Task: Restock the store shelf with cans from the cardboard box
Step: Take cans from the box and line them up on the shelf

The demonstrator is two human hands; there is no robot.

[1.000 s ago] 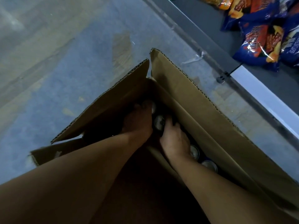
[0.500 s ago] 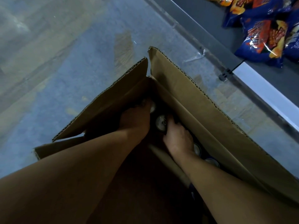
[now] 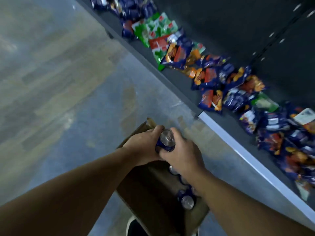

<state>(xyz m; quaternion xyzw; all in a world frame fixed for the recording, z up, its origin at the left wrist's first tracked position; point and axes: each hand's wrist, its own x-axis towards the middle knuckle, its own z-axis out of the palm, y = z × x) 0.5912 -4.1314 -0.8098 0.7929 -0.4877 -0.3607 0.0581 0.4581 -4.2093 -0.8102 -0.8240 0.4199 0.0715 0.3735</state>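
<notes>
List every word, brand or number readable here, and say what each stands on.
Nothing here can be read.
Snack bags on the shelf: printing blurred, illegible.
Blue can gripped by the left hand and right hand: label too blurred.
Cardboard box: no print shows.

No legible txt on the snack bags [image 3: 211,99] or cans [image 3: 167,139].

Snack bags [image 3: 211,77] blurred — labels unreadable, box [image 3: 144,188] btm cut off by edge, can [image 3: 167,137] body mostly covered — brand unreadable
</notes>
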